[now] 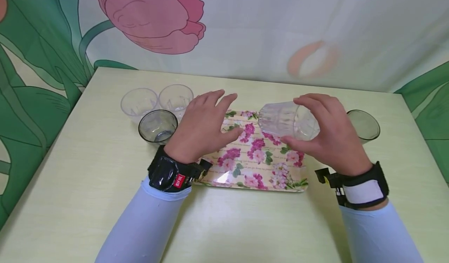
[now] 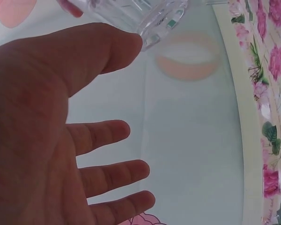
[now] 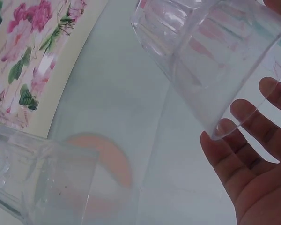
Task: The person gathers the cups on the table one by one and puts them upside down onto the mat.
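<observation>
My right hand (image 1: 327,130) holds a clear plastic cup (image 1: 278,119) on its side above the floral tray (image 1: 257,154). Fingers and thumb grip it near the wide rim (image 3: 246,101), and its base points toward the left. Over the tray's left part hovers my left hand (image 1: 203,128), fingers spread and nothing in its grasp. In the left wrist view, the thumb (image 2: 114,51) overlaps the base of the clear cup (image 2: 154,23). A grey-tinted cup (image 1: 365,124) stands just beyond the right hand.
Left of the tray, two clear cups (image 1: 138,101) (image 1: 175,95) stand at the back with a grey-tinted cup (image 1: 158,124) in front. The pale table (image 1: 238,224) ends at a flower-printed curtain (image 1: 245,29).
</observation>
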The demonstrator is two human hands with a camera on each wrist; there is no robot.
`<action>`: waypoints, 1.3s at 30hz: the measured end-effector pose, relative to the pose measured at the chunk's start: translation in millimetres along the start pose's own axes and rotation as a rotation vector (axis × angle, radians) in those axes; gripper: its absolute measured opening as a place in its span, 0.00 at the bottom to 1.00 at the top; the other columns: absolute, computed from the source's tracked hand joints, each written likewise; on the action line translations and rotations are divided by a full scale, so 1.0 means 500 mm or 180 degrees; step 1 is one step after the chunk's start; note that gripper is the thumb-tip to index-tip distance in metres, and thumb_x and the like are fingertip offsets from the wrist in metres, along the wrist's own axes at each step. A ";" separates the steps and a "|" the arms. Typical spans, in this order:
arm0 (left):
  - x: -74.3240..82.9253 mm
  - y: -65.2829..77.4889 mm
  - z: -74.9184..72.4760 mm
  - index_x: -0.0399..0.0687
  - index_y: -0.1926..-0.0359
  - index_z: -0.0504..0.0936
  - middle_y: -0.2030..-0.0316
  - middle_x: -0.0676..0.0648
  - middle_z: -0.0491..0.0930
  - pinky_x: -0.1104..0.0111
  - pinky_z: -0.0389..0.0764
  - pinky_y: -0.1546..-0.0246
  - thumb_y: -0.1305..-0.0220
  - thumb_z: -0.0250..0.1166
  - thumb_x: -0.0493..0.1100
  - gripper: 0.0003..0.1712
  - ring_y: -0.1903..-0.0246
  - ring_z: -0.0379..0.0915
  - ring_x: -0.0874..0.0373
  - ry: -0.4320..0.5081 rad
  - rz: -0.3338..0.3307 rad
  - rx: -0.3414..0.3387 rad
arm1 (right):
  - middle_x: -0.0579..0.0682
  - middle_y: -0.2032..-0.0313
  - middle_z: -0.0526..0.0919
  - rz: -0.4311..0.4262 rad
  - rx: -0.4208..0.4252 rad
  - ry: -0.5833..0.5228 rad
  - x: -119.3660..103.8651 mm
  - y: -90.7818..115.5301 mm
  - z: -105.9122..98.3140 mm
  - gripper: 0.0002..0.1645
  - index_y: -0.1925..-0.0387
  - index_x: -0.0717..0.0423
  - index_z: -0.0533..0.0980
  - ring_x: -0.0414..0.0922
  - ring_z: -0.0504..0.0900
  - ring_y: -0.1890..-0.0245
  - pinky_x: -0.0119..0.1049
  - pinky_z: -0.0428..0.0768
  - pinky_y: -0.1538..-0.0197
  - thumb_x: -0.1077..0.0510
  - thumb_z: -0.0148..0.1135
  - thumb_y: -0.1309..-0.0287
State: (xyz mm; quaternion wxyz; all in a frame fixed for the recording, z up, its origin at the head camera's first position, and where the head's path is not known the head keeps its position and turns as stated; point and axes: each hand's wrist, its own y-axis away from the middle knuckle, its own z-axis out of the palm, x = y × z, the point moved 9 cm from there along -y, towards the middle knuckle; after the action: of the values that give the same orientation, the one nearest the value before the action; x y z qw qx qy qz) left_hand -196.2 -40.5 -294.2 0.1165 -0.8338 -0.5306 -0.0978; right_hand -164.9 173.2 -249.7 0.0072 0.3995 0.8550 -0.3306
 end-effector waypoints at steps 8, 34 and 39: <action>0.006 0.001 -0.001 0.53 0.24 0.62 0.27 0.40 0.62 0.46 0.58 0.28 0.38 0.63 0.65 0.46 0.28 0.57 0.41 0.0023 0.0056 0.0017 | 0.59 0.44 0.79 -0.0041 0.0014 -0.0064 -0.011 -0.006 0.004 0.48 0.40 0.59 0.75 0.58 0.74 0.41 0.55 0.71 0.41 0.30 0.68 0.52; 0.039 -0.006 0.007 0.51 0.25 0.62 0.29 0.41 0.64 0.52 0.66 0.30 0.40 0.69 0.58 0.46 0.30 0.62 0.45 0.0444 0.0554 -0.0013 | 0.60 0.43 0.77 -0.0194 0.0034 -0.0212 -0.046 -0.020 0.017 0.50 0.39 0.61 0.73 0.58 0.73 0.41 0.55 0.71 0.39 0.25 0.60 0.46; 0.041 -0.007 0.009 0.50 0.25 0.62 0.29 0.42 0.65 0.53 0.67 0.31 0.42 0.70 0.60 0.49 0.31 0.63 0.46 0.0392 0.0586 -0.0020 | 0.62 0.43 0.77 -0.0266 0.0025 -0.0211 -0.055 -0.020 0.020 0.50 0.39 0.63 0.72 0.59 0.73 0.41 0.55 0.70 0.39 0.25 0.59 0.45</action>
State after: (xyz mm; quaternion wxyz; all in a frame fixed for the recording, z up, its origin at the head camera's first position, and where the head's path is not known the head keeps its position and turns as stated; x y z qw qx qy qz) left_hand -190.5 -20.3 -292.3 0.1547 -0.8718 -0.4434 -0.1394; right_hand -155.8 144.2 -244.4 0.0202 0.3523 0.8690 -0.3469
